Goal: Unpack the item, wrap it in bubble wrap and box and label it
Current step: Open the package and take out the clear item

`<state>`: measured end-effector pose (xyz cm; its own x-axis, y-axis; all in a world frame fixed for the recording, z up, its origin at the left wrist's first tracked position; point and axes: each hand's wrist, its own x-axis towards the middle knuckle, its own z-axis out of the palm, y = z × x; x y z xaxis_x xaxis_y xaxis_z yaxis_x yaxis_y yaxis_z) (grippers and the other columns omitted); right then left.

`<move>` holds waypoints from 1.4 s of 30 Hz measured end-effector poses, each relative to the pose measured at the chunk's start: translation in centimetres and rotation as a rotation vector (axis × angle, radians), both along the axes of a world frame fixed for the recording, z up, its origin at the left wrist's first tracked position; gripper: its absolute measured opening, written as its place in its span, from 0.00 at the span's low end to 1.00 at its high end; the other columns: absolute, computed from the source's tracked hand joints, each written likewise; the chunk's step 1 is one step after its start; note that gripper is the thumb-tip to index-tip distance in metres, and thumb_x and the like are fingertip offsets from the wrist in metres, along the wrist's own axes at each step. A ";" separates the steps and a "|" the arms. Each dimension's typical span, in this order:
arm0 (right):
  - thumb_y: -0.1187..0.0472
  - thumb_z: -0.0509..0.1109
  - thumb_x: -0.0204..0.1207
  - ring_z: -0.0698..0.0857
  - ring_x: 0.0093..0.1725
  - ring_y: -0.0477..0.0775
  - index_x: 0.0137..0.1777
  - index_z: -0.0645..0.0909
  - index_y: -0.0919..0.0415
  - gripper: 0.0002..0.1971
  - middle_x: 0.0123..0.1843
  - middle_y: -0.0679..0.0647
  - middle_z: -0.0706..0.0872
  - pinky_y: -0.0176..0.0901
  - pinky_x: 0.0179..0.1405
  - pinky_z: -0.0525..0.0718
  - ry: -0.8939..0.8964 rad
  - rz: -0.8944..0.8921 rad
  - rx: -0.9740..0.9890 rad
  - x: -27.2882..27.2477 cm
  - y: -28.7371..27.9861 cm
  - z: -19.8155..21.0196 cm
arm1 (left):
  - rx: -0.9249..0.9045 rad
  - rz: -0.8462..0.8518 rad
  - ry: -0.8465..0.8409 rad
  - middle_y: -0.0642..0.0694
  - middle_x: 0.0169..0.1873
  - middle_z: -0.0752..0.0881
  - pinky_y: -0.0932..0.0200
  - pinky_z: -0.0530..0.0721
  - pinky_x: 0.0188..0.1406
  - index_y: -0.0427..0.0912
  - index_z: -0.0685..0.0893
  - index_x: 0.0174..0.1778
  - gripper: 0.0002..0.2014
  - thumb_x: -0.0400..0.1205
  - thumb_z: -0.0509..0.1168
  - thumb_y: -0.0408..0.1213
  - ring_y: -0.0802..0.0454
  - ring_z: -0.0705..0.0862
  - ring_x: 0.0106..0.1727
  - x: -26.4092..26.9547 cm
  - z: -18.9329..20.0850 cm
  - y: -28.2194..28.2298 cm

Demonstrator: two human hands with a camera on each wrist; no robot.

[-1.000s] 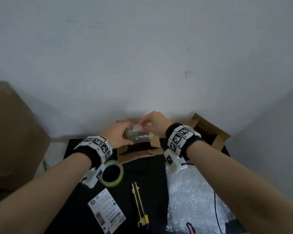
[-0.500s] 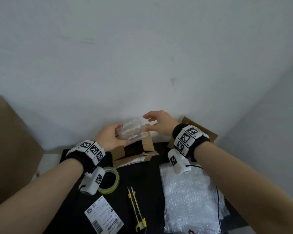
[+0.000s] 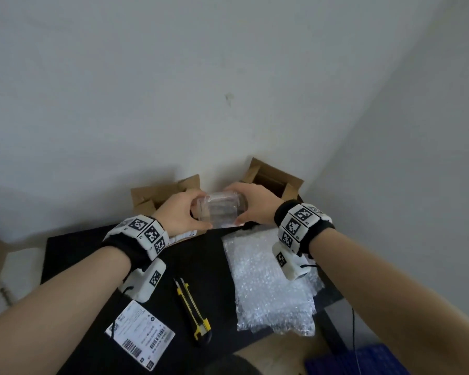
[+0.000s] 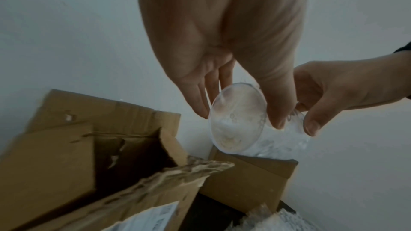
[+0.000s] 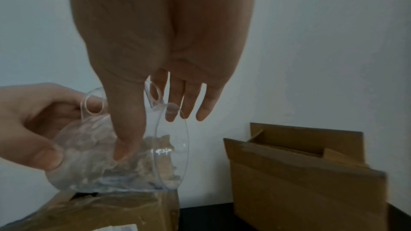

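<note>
Head view alone shows bubble wrap [image 3: 271,282] below both hands.

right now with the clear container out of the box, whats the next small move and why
Probably carry the clear container, held by the left hand and right hand, down onto the bubble wrap. It is already clear of the torn box, and the wrap lies flat beside it.

We now hold the clear case [image 3: 220,212] up, clear of the torn box [image 3: 157,197] it sat in a second ago, and to the right of that box. Our left hand [image 3: 180,213] has moved from its side to grip one end, our right hand [image 3: 255,205] grips the other end, thumb underneath. Half a second ago the right fingers only touched it.
</note>
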<state>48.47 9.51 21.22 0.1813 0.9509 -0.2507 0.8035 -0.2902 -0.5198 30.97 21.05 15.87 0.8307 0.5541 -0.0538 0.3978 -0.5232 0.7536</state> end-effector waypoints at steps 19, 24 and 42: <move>0.56 0.71 0.76 0.82 0.49 0.48 0.47 0.84 0.57 0.05 0.46 0.47 0.84 0.42 0.55 0.80 0.038 -0.112 0.121 15.4 -2.7 0.6 | 0.089 -0.085 0.124 0.47 0.67 0.79 0.64 0.72 0.60 0.44 0.70 0.74 0.41 0.66 0.81 0.40 0.52 0.77 0.66 15.5 2.0 -1.6; 0.56 0.72 0.76 0.83 0.51 0.49 0.44 0.83 0.54 0.03 0.47 0.49 0.85 0.44 0.57 0.81 0.113 -0.207 0.160 19.2 -1.5 -1.5 | 0.102 0.015 0.259 0.46 0.73 0.73 0.56 0.71 0.69 0.46 0.69 0.76 0.33 0.76 0.70 0.52 0.47 0.74 0.71 16.9 0.3 -0.1; 0.56 0.73 0.75 0.83 0.48 0.46 0.48 0.86 0.62 0.09 0.46 0.49 0.86 0.40 0.52 0.80 0.249 -0.308 0.242 20.8 0.9 -5.3 | 0.158 0.036 0.309 0.43 0.52 0.83 0.51 0.80 0.50 0.42 0.84 0.51 0.11 0.85 0.59 0.42 0.45 0.82 0.50 18.1 -4.5 -0.3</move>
